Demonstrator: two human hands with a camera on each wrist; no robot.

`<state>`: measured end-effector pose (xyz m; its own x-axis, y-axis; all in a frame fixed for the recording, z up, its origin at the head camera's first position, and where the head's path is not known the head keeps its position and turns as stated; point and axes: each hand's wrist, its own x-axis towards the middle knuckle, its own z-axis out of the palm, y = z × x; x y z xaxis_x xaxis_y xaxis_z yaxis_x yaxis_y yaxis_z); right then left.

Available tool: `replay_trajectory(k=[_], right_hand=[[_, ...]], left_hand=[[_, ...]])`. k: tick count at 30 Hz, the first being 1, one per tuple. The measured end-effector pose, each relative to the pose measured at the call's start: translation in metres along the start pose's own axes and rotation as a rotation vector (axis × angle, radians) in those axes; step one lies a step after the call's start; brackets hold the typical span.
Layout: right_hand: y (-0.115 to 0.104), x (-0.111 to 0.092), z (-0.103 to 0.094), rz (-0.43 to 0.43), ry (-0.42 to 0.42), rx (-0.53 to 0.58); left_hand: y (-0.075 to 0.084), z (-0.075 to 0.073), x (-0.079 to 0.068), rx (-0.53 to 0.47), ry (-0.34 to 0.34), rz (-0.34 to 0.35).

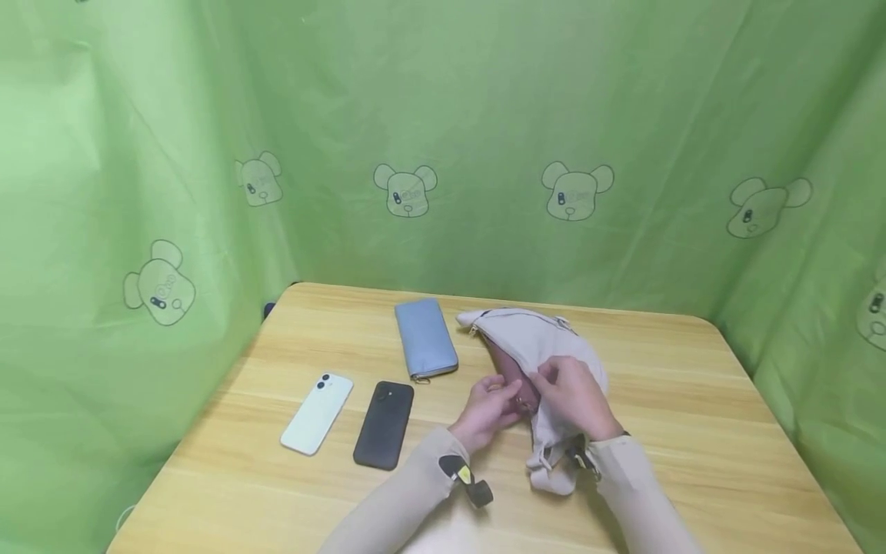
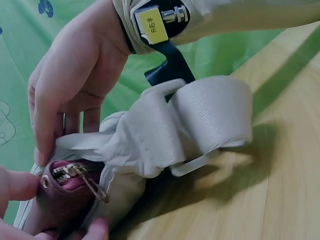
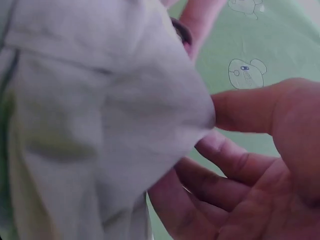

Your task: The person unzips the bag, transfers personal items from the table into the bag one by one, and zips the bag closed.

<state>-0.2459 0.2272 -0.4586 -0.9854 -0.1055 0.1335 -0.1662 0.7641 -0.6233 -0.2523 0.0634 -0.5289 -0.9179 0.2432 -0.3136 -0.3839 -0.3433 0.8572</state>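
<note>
An off-white sling bag (image 1: 515, 331) lies on the table with its zipped mouth spread apart. My right hand (image 1: 574, 392) pinches the fabric at the edge of that mouth between thumb and fingers, as the right wrist view shows close up on the pale cloth (image 3: 135, 110). My left hand (image 1: 487, 412) grips a dark red zip pouch (image 2: 62, 205) in the bag's opening, thumb on one side and fingers on the other. A brass zip (image 2: 75, 171) with a long puller shows at the pouch's end. The rest of the pouch is hidden inside the bag.
A blue zip wallet (image 1: 425, 338) lies left of the bag. Nearer the left edge are a black phone (image 1: 384, 425) and a white phone (image 1: 314, 415), both camera side up. The bag's webbing strap (image 2: 215, 112) is bunched at its near end. Green curtains (image 1: 477, 100) surround the wooden table (image 1: 692, 431).
</note>
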Motion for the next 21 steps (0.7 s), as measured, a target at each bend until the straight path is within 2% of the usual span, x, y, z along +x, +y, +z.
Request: replay_trajectory(k=[7, 16, 21], right_hand=[[0.0, -0.001, -0.002, 0.011, 0.036, 0.003], [0.0, -0.001, -0.004, 0.045, 0.025, 0.059], [0.001, -0.001, -0.002, 0.045, 0.035, 0.062]], left_hand=[[0.003, 0.003, -0.002, -0.025, -0.02, 0.001], [0.005, 0.001, -0.003, -0.02, -0.048, 0.015], [0.01, 0.0, -0.004, -0.064, -0.046, 0.01]])
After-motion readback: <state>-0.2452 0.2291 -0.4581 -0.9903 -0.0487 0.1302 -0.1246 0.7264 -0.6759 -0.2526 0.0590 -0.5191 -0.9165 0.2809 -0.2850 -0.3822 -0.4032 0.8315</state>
